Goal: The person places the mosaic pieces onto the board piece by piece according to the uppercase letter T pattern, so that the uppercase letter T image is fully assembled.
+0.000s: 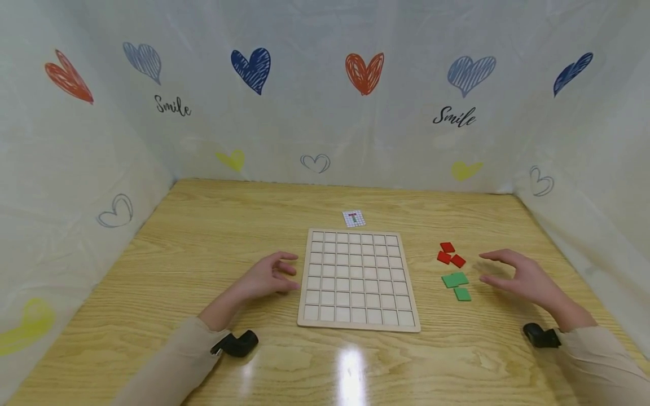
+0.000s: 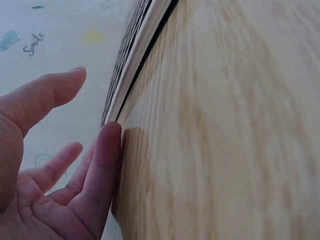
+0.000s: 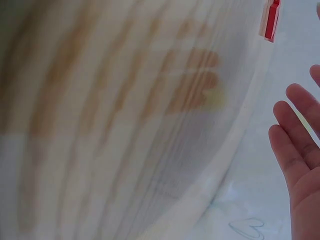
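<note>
Fingers (image 1: 285,256) loosely apart, the left hand (image 1: 265,276) rests just beside a wooden grid board (image 1: 358,326) on the desk (image 1: 203,225). The right hand (image 1: 528,279), thumb and fingers parted too, is near three red tiles (image 1: 444,257) and some green tiles (image 1: 453,280), right of the board. A small printed card (image 1: 354,218) lies past the board's far edge; heart-printed sheeting (image 1: 304,118) hangs behind.

Head view looks down; wrist views face fingers (image 2: 101,170).

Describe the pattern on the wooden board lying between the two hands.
The wooden board has a grid of pale square cells; the head view shows it best.
</note>
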Demonstrator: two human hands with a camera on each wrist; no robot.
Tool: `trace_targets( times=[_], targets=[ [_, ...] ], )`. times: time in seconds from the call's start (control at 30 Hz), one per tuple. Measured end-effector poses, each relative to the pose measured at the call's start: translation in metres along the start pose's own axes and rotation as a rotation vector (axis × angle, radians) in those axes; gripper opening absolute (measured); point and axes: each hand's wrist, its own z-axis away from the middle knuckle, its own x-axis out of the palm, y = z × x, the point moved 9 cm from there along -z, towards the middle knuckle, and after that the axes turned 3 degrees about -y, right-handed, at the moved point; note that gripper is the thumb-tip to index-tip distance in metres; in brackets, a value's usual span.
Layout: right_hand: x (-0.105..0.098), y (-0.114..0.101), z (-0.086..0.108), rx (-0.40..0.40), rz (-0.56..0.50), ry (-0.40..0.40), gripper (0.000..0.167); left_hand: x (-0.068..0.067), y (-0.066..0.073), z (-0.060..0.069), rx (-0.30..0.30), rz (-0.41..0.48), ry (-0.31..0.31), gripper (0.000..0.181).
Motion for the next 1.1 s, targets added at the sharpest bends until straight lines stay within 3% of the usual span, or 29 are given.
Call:
trace_targets(
  times=[0.17, 0.4, 0.9, 1.1],
  targets=[
    [0.003, -0.005, -0.006, -0.053, 0.023, -0.006, 0.044, 0.007, 0.002, -0.002, 0.007, 0.014, -0.022, 0.065],
    [0.011, -0.006, -0.014, -0.036, -0.015, -0.081, 0.044, 0.011, 0.004, -0.003, 0.008, -0.005, -0.026, 0.063],
    [0.016, -0.011, -0.029, -0.084, -0.006, -0.12, 0.04, 0.013, 0.006, -0.01, -0.024, -0.139, 0.01, 0.059],
    [0.019, -0.009, -0.034, -0.076, -0.011, -0.146, 0.043, 0.015, 0.006, -0.011, -0.04, -0.112, -0.016, 0.06]
  ],
)
